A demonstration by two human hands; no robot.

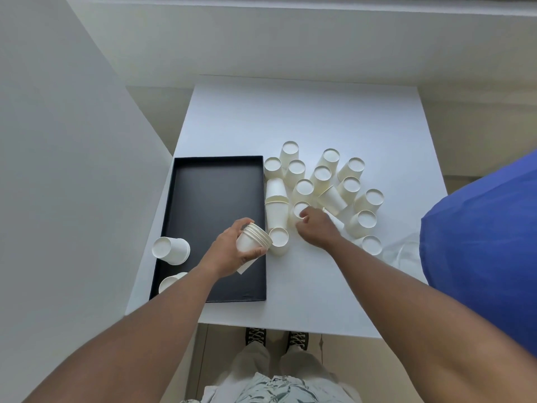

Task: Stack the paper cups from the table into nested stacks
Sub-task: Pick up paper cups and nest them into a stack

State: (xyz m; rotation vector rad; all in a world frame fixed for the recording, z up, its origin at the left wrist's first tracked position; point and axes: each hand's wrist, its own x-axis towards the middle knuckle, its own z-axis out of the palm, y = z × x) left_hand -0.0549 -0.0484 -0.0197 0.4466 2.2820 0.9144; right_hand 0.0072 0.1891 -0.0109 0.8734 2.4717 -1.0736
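Early on: small nested stack of white paper cups (253, 239) gripped in left hand (232, 251), right hand (316, 228) pinching one upside-down white paper cup (300, 212), many loose

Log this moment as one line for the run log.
left hand: holds nested stack over tray | right hand: grasping upside-down cup in cluster | tray: two stacks

My white worktop (319, 117) carries a black tray (215, 193) on its left, upside-down paper cups (322, 184) clustered beside it, clear plastic wrap (404, 251) at right.
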